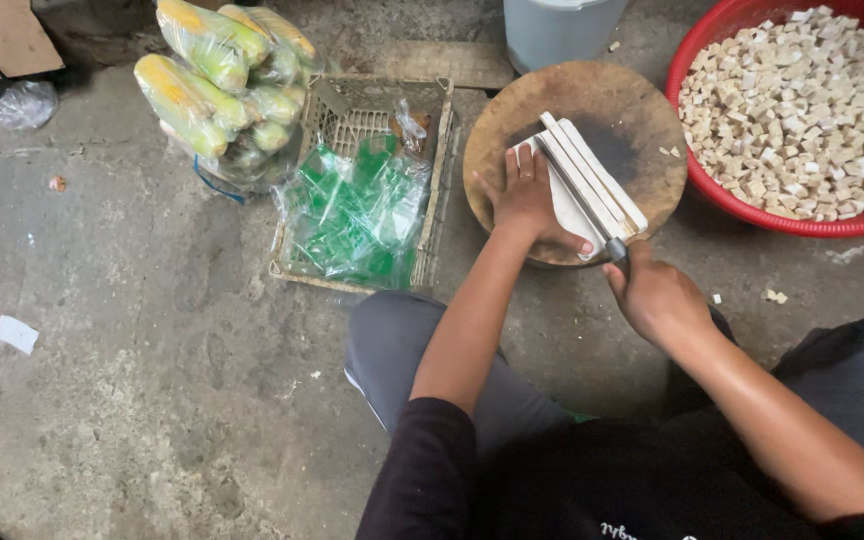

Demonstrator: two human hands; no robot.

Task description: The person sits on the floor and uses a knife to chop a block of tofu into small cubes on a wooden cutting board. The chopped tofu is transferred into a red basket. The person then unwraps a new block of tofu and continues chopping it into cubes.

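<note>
Here, the pale, flat slab of white block food (592,180), already sliced into long strips, lies on the round, dark-stained wooden chopping board (512,130), which sits straight on the concrete floor (132,300). A knife with a thin steel blade (574,190) runs along the strips, its dark handle clenched in the right hand (657,295). The left hand (527,195) lies flat on the slab's near side, fingers (512,165) spread and released, steadying rather than gripping. Both arms reach forward and down from a crouched seat, the left forearm almost straight, the right bent inward at the wrist.

Judging by what lies about, much of the cutting looks done: the red round plastic basin (697,170) just beside the board is heaped with small pale cubes (802,110), while this slab is in strips only, not yet crossed into cubes.

Further left stands a beige plastic crate (437,160) holding clear bags with green print (352,215), and beyond it a bundle of bagged yellow-green corn cobs (217,80). A grey bucket (557,30) stands behind the board.
</note>
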